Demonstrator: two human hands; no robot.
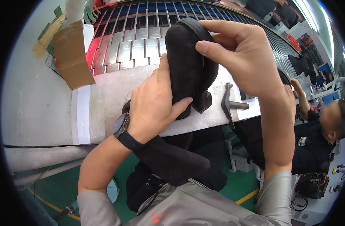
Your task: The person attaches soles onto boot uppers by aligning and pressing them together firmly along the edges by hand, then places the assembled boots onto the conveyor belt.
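Left hand [150,98] kinda half-curling round a black suede-look heeled boot [183,66], right hand [244,56] pinching its toe-end edge, grey metal-headed hammer [227,102] just lying nearby

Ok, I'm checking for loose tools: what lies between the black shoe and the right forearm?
The head view shows a hammer between the black shoe and the right forearm, plus a dark item nearer the forearm, too hidden to identify.

And there's green floor [240,184] beneath you, yellow line [247,196] across it, pale counter [110,88] meeting metal slats [139,52] ahead, light strips [307,15] blazing upper right!
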